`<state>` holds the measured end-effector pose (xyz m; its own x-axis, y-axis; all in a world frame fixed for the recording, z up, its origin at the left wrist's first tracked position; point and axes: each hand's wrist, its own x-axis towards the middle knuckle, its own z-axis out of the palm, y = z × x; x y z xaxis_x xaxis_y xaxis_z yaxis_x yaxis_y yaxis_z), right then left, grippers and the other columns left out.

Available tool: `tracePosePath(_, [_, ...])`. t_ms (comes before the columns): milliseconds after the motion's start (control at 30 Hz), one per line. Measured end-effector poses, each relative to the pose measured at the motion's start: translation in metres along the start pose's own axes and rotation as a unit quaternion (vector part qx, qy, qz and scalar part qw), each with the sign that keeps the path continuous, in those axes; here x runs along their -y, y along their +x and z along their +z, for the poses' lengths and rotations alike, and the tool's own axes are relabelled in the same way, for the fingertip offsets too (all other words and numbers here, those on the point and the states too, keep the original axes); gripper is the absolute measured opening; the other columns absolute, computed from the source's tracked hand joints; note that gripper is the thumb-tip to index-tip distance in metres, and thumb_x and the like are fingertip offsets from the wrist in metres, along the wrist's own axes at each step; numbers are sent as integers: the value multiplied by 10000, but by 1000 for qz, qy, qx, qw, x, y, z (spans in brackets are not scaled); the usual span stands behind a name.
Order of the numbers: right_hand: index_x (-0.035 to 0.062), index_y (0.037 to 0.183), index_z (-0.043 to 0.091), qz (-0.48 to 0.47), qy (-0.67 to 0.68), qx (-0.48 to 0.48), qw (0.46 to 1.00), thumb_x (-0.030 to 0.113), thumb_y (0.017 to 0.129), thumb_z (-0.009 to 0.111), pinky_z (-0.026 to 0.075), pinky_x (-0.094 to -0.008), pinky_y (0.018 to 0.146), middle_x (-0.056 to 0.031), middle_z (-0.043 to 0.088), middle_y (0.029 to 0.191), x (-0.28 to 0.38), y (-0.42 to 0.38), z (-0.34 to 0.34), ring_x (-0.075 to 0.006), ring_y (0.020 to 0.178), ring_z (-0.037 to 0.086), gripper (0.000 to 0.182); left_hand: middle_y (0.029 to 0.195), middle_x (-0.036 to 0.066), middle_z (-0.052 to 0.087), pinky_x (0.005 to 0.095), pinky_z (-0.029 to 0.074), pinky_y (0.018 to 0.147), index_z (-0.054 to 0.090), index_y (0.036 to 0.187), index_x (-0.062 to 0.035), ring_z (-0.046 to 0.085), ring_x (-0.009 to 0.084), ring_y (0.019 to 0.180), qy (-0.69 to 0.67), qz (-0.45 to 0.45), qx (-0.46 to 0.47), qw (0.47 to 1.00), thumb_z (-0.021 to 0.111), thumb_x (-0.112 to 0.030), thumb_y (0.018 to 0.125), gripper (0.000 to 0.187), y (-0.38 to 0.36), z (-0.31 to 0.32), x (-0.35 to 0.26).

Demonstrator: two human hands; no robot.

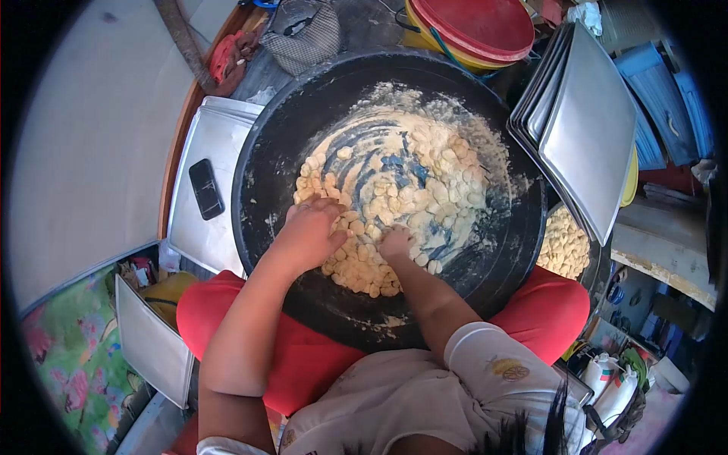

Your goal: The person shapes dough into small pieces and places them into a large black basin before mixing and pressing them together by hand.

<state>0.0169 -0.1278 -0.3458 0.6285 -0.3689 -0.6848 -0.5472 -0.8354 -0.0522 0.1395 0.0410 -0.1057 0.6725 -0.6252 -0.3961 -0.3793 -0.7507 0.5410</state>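
Note:
A wide black basin (254, 174) rests at my lap, dusted with flour inside. Many small pale dough pieces (447, 182) lie in it, heaped at the right and along the near left. My left hand (311, 231) lies over the left heap, its fingers apart and touching the pieces. Close by, near the basin's middle, my right hand (396, 243) reaches in among the pieces, its fingers mostly hidden by them. Swirled streaks of flour mark the basin floor beyond both hands.
Metal baking trays (588, 129) lean in a stack at the right. A phone (206, 188) lies on more trays (227, 140) at the left. Red and yellow tubs (478, 26) stand behind the basin. Another container of dough pieces (565, 246) sits at the right.

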Motion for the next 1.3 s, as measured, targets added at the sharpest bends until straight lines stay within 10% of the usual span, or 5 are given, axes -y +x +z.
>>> tracePosePath(467, [79,1059,593,-112,266,67,955,79,730,581,390,-431,901,-121,579,1096,-3,12,-25,-300,1027,509,329,1168,188,550,409,382,948,536,1158,-8,515,348,1083,-34,-7,61,998,602,-263,818,431,5,-1,-2])
tracePosePath(800, [5,1254,460,-34,455,-383,803,-25,759,537,415,-336,867,-211,435,1198,-45,84,-80,-318,990,515,502,1169,198,541,400,388,946,523,1168,-6,518,357,1071,-45,14,67,997,607,-241,814,434,4,5,-2])
tracePosePath(867, [43,1284,449,-150,462,-31,873,75,748,619,376,-425,924,-184,392,1299,-25,77,-89,-326,1064,486,563,1172,198,539,401,389,946,522,1169,-4,517,360,1069,-47,17,68,996,606,-240,815,433,5,4,-3])
tracePosePath(1133, [157,1243,491,-277,-191,4,942,138,749,610,312,-541,965,-105,444,1222,-54,22,-29,-287,1213,386,508,1168,206,537,399,392,947,515,1179,1,513,361,1076,-55,7,84,995,599,-257,819,451,8,4,0])
tracePosePath(1300, [146,1252,467,-225,157,84,958,110,753,647,454,-472,847,-122,491,1171,-80,21,-10,-297,1094,494,532,1170,220,536,387,393,947,519,1180,1,508,356,1090,-62,12,91,994,600,-281,821,463,11,7,0])
